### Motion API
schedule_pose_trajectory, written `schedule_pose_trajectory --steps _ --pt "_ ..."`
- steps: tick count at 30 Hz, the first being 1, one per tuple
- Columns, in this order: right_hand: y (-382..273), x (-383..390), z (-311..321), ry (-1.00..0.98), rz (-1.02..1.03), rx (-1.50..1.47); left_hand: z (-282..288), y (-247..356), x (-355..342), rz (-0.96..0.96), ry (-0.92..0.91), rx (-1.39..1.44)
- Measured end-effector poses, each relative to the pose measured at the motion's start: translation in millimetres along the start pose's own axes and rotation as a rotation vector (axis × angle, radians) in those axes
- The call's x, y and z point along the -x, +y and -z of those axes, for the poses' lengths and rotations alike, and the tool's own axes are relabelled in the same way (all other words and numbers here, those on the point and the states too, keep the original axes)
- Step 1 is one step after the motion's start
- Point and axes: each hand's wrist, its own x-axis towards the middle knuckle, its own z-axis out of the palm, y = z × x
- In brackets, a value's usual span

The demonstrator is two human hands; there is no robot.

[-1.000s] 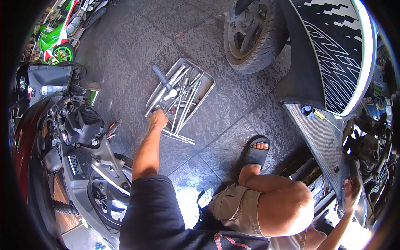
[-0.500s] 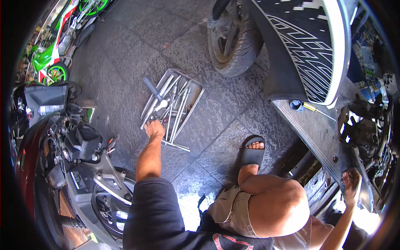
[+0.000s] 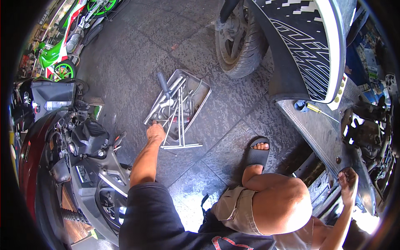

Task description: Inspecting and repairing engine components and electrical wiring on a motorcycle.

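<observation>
A grey metal tray on the floor holds a jumble of tools. My left hand is at its near left corner, fingers curled in among the tools; whatever they grip is hidden. Long T-handle wrenches lean over the near rim, their crossbars outside the tray. A mallet with a grey handle lies across the tray's left side. Far to the right, my right hand is closed beside the edge of a scooter's grey panel. I cannot make out what, if anything, it holds.
A yellow-handled screwdriver and a blue cup-like piece lie on the grey panel. A tyre stands beyond. A partly stripped motorbike is close on my left. A green motorcycle is farther back. My sandalled foot is near the tray.
The T-handle wrenches over the near rim have shifted, and their crossbars now lie farther right. My left hand stays at the tray's corner. The whole view has swung slightly.
</observation>
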Motion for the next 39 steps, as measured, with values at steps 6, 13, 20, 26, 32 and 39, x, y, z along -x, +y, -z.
schedule_pose_trajectory --steps 6,13,20,26,32,39 --pt "-2.7 -12.2 -14.6 -0.067 0.022 -0.039 22.6 -22.7 23.7 0.073 -0.068 0.023" --pt "-8.6 -16.9 -20.1 -0.148 0.035 -0.056 10.0 -76.9 34.5 0.168 -0.333 -0.104" --pt "-26.1 -21.5 -14.2 -0.231 0.035 -0.182 54.5 -103.8 116.6 0.297 -0.822 0.565" --pt "-57.2 -37.2 -44.2 -0.369 0.039 -0.418 67.5 -19.6 213.7 0.542 -0.844 1.846" --pt "-163.7 -72.3 -144.0 -0.865 0.305 -0.449 143.2 148.7 276.4 0.23 -0.084 2.144" --pt "-188.8 -90.6 -183.5 -1.01 0.212 -0.55 178.7 202.7 312.1 -0.434 0.492 1.984"
